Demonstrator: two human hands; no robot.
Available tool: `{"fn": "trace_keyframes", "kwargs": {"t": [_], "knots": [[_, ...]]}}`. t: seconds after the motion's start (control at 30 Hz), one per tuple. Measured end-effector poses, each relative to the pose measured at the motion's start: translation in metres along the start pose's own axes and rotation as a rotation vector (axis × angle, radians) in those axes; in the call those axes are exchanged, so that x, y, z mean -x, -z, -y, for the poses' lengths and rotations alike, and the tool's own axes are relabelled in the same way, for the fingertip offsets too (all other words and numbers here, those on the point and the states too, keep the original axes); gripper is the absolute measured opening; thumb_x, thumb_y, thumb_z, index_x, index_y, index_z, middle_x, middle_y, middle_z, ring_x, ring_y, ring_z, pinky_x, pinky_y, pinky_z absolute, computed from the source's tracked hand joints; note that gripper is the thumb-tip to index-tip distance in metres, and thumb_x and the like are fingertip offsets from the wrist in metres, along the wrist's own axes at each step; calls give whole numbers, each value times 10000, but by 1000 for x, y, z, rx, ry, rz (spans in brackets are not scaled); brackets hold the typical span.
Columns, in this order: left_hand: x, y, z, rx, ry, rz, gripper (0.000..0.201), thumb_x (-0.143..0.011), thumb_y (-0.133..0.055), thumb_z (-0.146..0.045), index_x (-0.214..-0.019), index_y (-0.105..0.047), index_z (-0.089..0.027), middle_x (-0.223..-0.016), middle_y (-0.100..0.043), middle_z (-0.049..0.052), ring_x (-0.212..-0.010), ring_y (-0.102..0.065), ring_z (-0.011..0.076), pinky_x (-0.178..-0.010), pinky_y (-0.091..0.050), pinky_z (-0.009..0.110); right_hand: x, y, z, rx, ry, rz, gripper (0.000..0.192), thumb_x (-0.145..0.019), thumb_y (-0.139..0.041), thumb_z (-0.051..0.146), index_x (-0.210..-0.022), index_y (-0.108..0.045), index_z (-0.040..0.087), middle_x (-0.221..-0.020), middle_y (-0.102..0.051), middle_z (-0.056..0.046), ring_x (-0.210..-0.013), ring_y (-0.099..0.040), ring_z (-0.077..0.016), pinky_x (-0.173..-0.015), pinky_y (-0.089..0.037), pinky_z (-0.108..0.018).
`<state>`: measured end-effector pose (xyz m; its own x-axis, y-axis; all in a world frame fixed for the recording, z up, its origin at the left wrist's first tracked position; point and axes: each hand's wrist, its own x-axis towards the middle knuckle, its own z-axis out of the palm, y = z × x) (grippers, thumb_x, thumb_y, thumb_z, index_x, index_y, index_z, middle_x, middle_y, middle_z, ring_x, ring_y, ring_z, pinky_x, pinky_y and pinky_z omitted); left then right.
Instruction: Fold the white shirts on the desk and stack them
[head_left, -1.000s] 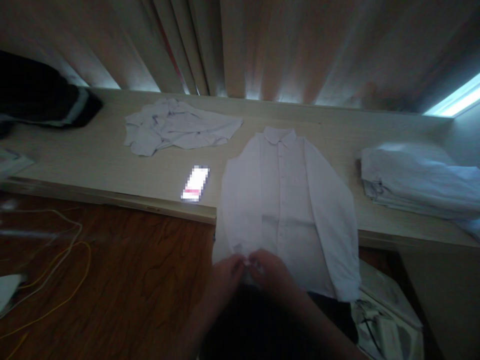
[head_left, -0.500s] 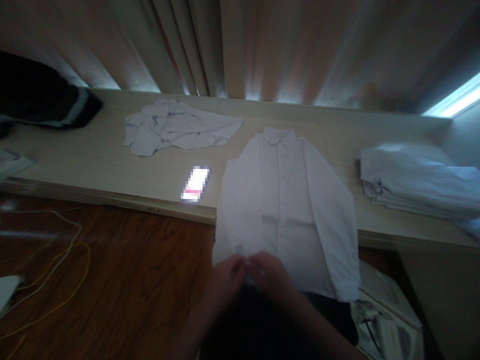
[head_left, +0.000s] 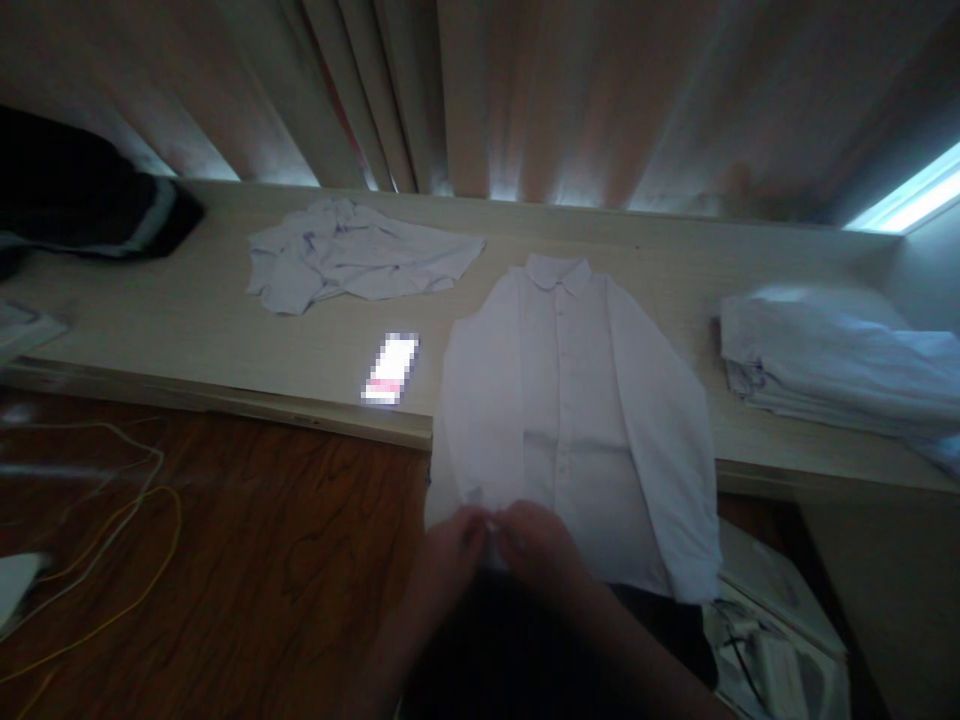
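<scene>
A white long-sleeved shirt (head_left: 577, 400) lies front up, its collar on the pale desk (head_left: 187, 310) and its lower part hanging over the front edge toward me. My left hand (head_left: 457, 540) and my right hand (head_left: 531, 540) meet at the cuff end of the sleeve on the left. Both have their fingers closed in a pinch on that cuff, fingertips almost touching. The exact bit of cloth between them is hidden and dim. The other sleeve stretches down the right side, its cuff lying loose.
A crumpled white garment (head_left: 352, 255) and a lit phone (head_left: 391, 368) lie left of the shirt. Folded white clothes (head_left: 840, 360) are stacked at right. A dark bag-like object (head_left: 82, 190) is at far left. Cables (head_left: 157, 500) trail over the wooden floor; a box (head_left: 780, 620) stands lower right.
Hardly anything differs. Both hands stay pinched at the cuff, with only a very slight shift of the fingers.
</scene>
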<state>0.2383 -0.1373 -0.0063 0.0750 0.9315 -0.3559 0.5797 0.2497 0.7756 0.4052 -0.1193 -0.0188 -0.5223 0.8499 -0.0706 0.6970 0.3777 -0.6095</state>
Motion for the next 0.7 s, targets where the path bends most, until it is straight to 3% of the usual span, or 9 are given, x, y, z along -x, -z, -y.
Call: {"fn": "trace_keyframes", "kwargs": {"t": [0.17,0.5,0.7], "knots": [[0,1,-3,18,23,2,240,-853,-433,-358,-954,-625,-254,-932,-702,20,-873,-637,179,-778,-465,279,-2,-1,3,33,-53,3,191,-871,-449,194,-888,-639,206,-810,-630,-67,-753,-551,-188,-692,-390,-298],[-1,3,-6,27,29,17,248,-837,-471,-382,-944,-645,-241,-936,-708,26,-879,-643,183,-790,-484,285,-4,-4,-2,91,9,15,175,-872,-461,200,-805,-623,192,-759,-619,-57,-715,-534,-175,-654,-381,-284],[-1,14,-14,20,-46,143,291,-865,-424,-350,-1022,-662,-291,-1036,-702,-6,-964,-628,170,-882,-462,283,3,-16,-8,111,49,-99,178,-894,-445,205,-827,-610,193,-740,-600,-49,-682,-521,-163,-637,-386,-276]]}}
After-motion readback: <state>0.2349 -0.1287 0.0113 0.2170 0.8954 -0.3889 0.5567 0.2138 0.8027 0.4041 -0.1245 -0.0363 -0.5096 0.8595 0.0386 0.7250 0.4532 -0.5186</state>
